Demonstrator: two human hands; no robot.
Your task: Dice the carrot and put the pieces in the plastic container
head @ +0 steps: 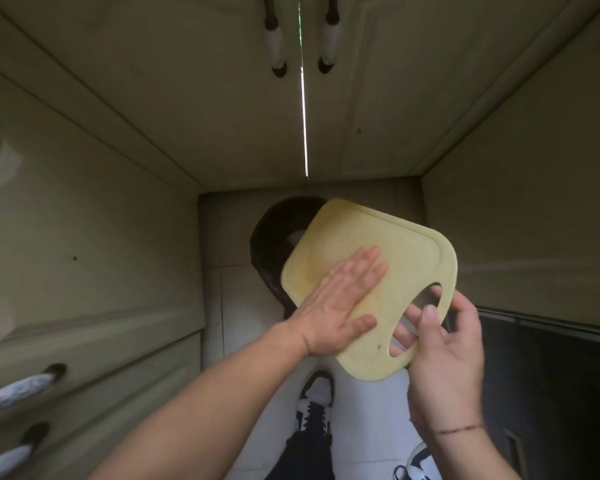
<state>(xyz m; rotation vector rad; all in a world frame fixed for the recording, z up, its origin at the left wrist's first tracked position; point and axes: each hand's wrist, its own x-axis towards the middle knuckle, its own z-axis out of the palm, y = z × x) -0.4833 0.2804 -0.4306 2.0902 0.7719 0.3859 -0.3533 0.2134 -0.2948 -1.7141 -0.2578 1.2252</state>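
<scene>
Yellow cutting board (388, 244) tilted over bin (274, 237); right hand (444, 351) holds handle, left hand (340, 299) flat on it

Left hand (343, 299) flat, right hand (444, 355) gripping.

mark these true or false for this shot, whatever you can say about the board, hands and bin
1. The left hand lies flat on the cutting board. True.
2. The right hand holds a knife. False: its grip is on the board's handle slot.
3. The board is tilted over a dark bin. True.
4. Carrot pieces cover the board. False: no pieces show on it.
5. The board is blue. False: it is pale yellow.
</scene>
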